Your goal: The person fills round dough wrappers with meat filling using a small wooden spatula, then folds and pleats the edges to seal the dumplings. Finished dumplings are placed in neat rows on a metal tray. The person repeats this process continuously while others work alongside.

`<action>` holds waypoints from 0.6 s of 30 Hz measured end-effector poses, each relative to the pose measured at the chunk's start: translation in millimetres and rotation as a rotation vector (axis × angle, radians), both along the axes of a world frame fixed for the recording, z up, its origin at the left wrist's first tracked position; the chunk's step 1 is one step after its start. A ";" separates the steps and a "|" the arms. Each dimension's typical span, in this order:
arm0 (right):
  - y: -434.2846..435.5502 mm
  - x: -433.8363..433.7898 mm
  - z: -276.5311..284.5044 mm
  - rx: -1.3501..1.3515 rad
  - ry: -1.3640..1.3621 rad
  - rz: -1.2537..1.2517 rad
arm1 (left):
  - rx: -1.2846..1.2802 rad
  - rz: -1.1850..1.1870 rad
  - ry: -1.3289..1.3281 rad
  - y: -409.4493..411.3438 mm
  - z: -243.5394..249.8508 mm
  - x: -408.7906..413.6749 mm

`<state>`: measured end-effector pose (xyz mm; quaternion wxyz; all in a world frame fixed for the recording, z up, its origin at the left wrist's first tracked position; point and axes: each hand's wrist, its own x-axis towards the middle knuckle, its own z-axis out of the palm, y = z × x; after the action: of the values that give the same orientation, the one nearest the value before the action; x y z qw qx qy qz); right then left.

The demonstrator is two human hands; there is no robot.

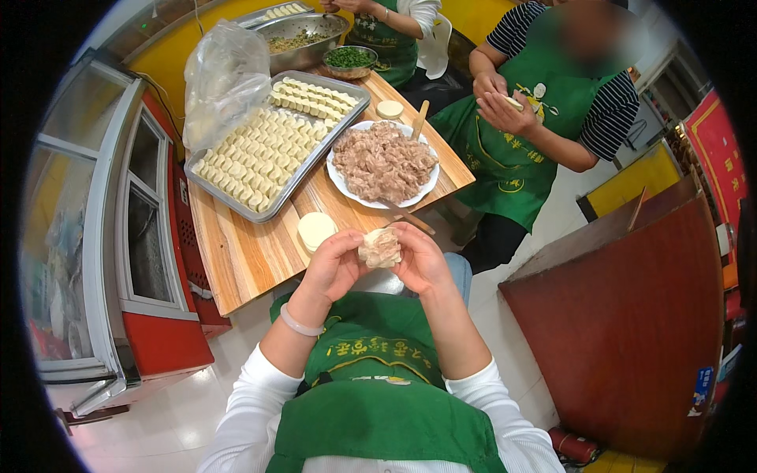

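Observation:
Between my two hands, just off the table's near edge, is a dumpling wrapper point(380, 248) with ground meat filling showing on it. My left hand point(339, 263) pinches its left side between thumb and fingers. On the other side my right hand point(421, 257) grips the right edge. A stack of round dough wrappers point(316, 229) lies on the table by my left hand. Beyond my right hand is a white plate point(332, 171) heaped with ground meat filling point(384, 161). One wooden stick point(420, 120) stands in the meat, and another utensil's wooden handle point(421, 223) sticks out past the near rim.
A metal tray point(269, 216) of folded dumplings covers much of the wooden table point(248, 278), partly under a plastic bag point(225, 83). Bowls of chopped greens point(350, 57) and mixed filling point(295, 40) stand behind. Two people in green aprons work across and to the right; one holds a wrapper point(513, 103).

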<state>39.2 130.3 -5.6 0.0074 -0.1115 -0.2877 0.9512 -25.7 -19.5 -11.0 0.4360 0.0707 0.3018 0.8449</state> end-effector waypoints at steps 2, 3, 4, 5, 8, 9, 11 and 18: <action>-2.4 -0.9 3.2 0.008 -0.027 -0.032 | 0.024 -0.022 -0.075 0.9 1.8 0.0; -1.2 -1.8 4.8 0.057 -0.024 -0.024 | 0.002 -0.036 -0.096 1.8 9.9 0.8; 0.5 -2.4 6.2 0.106 -0.021 -0.015 | -0.020 -0.050 -0.117 2.8 14.7 0.9; 2.2 -2.9 7.2 0.155 -0.018 -0.007 | -0.058 -0.041 -0.055 2.6 15.1 0.6; 8.4 -6.9 8.0 0.255 -0.039 0.037 | -0.199 -0.017 0.141 -0.4 15.8 -3.0; 7.9 -7.8 10.2 0.267 -0.048 0.046 | -0.268 -0.006 0.202 -1.4 12.5 -5.4; 6.4 -9.6 15.7 0.291 -0.065 0.063 | -0.303 0.005 0.249 -4.5 10.9 -11.1; 16.4 -22.6 14.5 0.232 -0.027 0.018 | -0.035 0.022 0.073 5.2 14.2 -23.9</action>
<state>16.6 146.7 8.9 0.0079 -0.1201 -0.3971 0.9099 -49.6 -14.3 3.2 0.4164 0.0903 0.3332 0.8411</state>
